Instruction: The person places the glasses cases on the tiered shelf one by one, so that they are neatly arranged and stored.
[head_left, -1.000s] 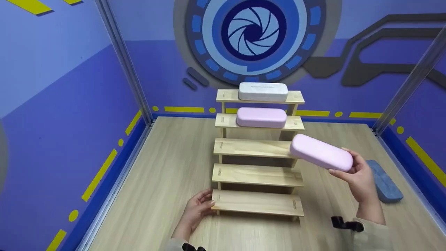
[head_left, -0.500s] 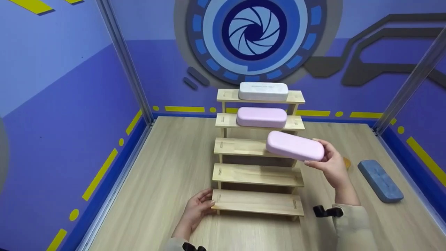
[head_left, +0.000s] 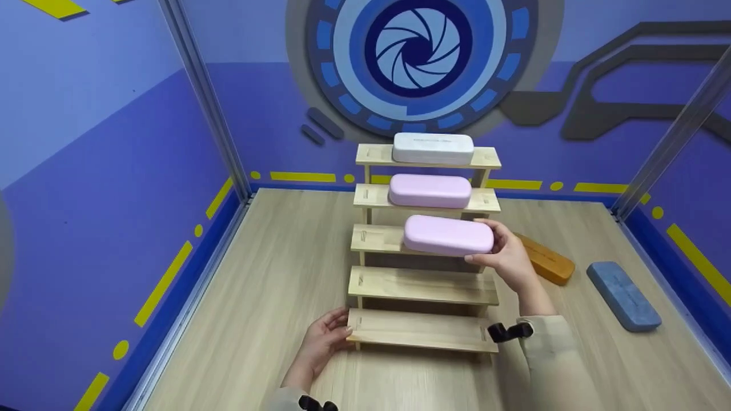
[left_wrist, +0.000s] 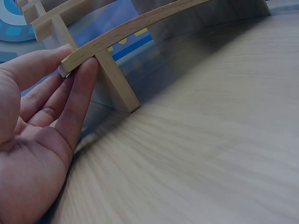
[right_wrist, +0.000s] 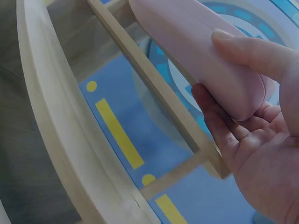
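Observation:
My right hand [head_left: 508, 257] grips the right end of a pink glasses case [head_left: 448, 234], thumb on the near side and fingers behind and below. That case is over the middle shelf of a stepped wooden rack [head_left: 422, 285], slightly tilted; whether it touches the shelf I cannot tell. In the right wrist view the fingers [right_wrist: 217, 123] reach under the case [right_wrist: 210, 56]. My left hand [head_left: 321, 342] pinches the left end of the lowest shelf, its thumb above and fingers below, as the left wrist view shows with the shelf edge [left_wrist: 126, 35].
A second pink glasses case [head_left: 429, 191] lies on the second shelf from the top, and a white one [head_left: 433, 148] on the top shelf. Right of the rack, an orange case [head_left: 548, 261] and a blue case [head_left: 623, 297] lie on the wooden tabletop [head_left: 274, 257]. Printed panels enclose it.
My right hand has carried the pink glasses case leftward from beside the rack to over the middle shelf, levelling it. The orange case has come into view. My left hand stays put.

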A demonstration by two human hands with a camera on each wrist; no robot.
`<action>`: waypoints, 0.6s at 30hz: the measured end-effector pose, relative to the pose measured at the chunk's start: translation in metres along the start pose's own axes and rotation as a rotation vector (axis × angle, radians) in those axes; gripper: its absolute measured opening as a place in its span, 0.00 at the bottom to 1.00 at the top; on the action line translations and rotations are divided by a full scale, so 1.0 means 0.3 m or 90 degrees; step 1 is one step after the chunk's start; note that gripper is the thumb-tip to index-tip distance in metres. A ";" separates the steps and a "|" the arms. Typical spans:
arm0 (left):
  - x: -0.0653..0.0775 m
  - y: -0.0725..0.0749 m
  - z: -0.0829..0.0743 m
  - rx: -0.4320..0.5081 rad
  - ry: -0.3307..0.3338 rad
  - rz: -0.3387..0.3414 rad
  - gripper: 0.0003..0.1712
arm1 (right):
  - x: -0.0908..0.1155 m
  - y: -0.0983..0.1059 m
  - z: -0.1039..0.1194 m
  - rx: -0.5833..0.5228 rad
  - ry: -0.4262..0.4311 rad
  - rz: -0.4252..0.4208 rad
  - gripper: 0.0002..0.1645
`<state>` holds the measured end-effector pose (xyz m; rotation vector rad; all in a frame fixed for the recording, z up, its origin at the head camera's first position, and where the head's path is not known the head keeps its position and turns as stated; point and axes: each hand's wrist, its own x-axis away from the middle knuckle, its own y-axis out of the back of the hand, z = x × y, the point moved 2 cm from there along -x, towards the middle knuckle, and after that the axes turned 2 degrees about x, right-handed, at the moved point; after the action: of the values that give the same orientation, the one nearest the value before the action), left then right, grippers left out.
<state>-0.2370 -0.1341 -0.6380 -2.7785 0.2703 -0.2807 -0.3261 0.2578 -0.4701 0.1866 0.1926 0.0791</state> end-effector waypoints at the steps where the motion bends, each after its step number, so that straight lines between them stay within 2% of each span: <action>1: 0.000 0.000 0.000 -0.002 0.000 0.002 0.39 | -0.005 -0.007 0.000 0.003 -0.002 0.004 0.49; 12: -0.004 0.005 0.000 -0.002 -0.004 0.001 0.40 | -0.058 -0.060 0.017 0.056 -0.005 0.038 0.50; 18: -0.008 0.002 0.004 0.000 0.007 -0.005 0.39 | -0.085 -0.063 0.021 0.121 -0.007 0.063 0.49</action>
<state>-0.2392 -0.1339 -0.6397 -2.7801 0.2618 -0.2973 -0.3487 0.2357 -0.4630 0.3862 0.1799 0.1577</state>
